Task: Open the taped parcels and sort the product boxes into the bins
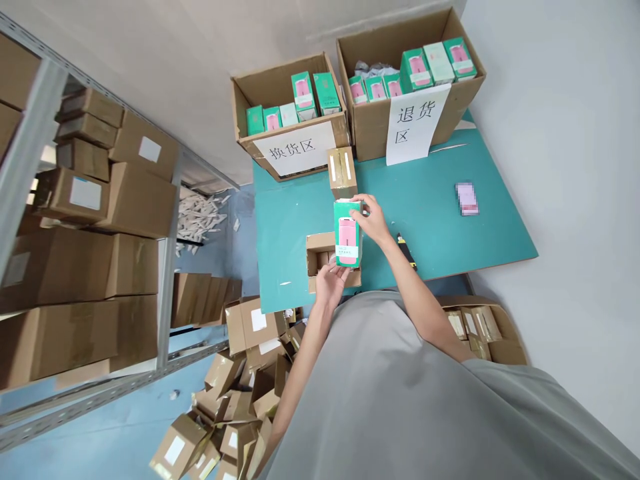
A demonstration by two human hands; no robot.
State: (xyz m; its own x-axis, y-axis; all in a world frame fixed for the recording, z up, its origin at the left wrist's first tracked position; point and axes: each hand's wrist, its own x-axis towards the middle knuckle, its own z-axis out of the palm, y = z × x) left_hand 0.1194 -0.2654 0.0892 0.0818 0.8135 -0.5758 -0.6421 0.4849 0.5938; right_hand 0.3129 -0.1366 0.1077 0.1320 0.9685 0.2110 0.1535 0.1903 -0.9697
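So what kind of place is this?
Probably a small warehouse room for returned goods: metal shelves hold cartons, brown boxes lie heaped on the floor, and a sign on a big box says "returns area" in Chinese.

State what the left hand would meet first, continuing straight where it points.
The left hand would likely meet the green box first, right at its fingertips; exact depth is unclear.

Pale wall (560,133) at right; blue floor (140,420); grey metal shelving (165,300) along left; green-topped table (440,233) in middle.
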